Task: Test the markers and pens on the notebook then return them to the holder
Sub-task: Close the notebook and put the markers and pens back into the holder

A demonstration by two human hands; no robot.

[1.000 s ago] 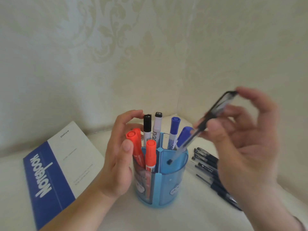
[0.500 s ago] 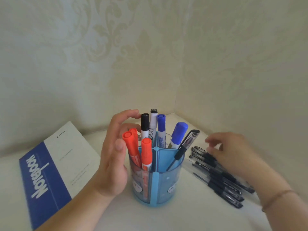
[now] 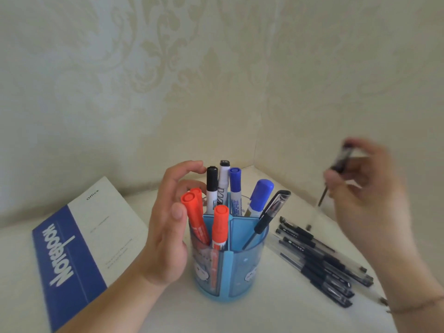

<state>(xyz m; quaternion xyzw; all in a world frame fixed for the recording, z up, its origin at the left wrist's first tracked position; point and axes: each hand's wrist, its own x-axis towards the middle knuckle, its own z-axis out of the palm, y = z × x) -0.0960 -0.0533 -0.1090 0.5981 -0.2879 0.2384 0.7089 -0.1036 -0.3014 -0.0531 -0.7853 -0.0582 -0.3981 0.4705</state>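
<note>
Left hand steadies holder, fingers curved; right hand pinches blurred pen. Recommend lowering it tip-first into near-right compartment.

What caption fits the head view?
Left hand steadies the blue holder; right hand lifts a pen.

You're tucked into a corner where two walls meet, both in cream damask wallpaper. White tabletop underneath, soft even light.
</note>
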